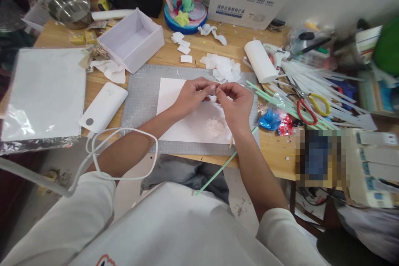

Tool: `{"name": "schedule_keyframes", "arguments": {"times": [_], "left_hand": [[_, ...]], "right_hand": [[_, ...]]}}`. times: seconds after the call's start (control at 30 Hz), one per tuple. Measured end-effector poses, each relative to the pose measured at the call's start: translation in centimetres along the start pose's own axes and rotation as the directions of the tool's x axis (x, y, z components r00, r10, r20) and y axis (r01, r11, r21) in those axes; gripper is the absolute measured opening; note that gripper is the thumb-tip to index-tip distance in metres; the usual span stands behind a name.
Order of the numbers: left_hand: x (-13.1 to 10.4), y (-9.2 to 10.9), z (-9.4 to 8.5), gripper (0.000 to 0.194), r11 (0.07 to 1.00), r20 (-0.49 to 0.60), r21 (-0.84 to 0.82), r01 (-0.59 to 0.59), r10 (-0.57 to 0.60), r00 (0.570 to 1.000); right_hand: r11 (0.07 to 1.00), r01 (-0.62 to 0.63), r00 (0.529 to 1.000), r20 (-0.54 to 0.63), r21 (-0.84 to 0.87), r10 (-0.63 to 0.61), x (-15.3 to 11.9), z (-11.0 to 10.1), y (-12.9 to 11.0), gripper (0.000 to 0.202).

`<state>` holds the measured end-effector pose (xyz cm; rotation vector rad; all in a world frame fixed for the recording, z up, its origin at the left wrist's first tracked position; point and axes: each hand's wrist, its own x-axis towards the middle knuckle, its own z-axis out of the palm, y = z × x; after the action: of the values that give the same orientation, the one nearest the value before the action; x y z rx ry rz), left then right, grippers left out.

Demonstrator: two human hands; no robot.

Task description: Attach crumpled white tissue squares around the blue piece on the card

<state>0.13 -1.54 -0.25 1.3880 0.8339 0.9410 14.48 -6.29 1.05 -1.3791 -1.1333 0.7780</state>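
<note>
Left hand, right hand: fingers closed, contents unclear.
White paper sheet beneath, apparently catching pale crumbs at six o'clock.

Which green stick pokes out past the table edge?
The green stick crossing at the right forearm, one end over the shirt; the other green sticks lie on the table.

piece between fingers hidden, green container cropped
</note>
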Motion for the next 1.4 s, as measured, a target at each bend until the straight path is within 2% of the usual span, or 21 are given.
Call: {"name": "schedule_keyframes", "arguments": {"times": [0.1,0.2,0.33,0.63,0.83,0.93,1.2,1.4], "left_hand": [[-0.1,0.0,0.1,0.024,0.984,-0.054,0.148,-0.101,0.11,0.992],[-0.3,0.0,0.3,0.016,0.937,-0.082,0.282,-0.206,0.237,0.968],[-0.3,-0.2,0.3,0.015,0.889,-0.06,0.35,-0.294,0.335,0.94],[-0.2,0.0,0.0,0.015,0.875,-0.032,0.392,-0.285,0.323,0.946],[-0.2,0.0,-0.1,0.019,0.849,-0.001,0.438,-0.296,0.329,0.944],[-0.3,0.1,0.0,0.019,0.868,-0.026,0.426,-0.255,0.294,0.956],[-0.3,0.4,0.3,0.016,0.922,-0.102,0.353,-0.157,0.205,0.973],[-0.2,-0.4,0.2,0.02,0.864,-0.018,0.426,-0.27,0.307,0.952]], "right_hand": [[0.987,-0.097,0.995,0.005,0.128,0.097,0.2,-0.1,0.0,0.007],[0.946,-0.211,0.977,0.06,0.244,0.203,0.2,-0.2,-0.2,0.007],[0.916,-0.263,0.964,0.112,0.304,0.24,0.1,-0.3,-0.7,0.007],[0.927,-0.264,0.964,0.085,0.266,0.25,0.1,-0.3,-0.5,0.008],[0.981,-0.137,0.99,0.056,0.134,0.131,0.0,-0.3,0.3,0.011],[0.991,-0.112,0.992,0.058,0.077,0.108,-0.1,-0.3,0.5,0.014],[0.988,-0.123,0.992,0.051,0.097,0.118,-0.1,-0.2,0.4,0.012],[0.983,-0.152,0.988,0.025,0.108,0.15,-0.1,-0.1,0.2,0.015]]}}
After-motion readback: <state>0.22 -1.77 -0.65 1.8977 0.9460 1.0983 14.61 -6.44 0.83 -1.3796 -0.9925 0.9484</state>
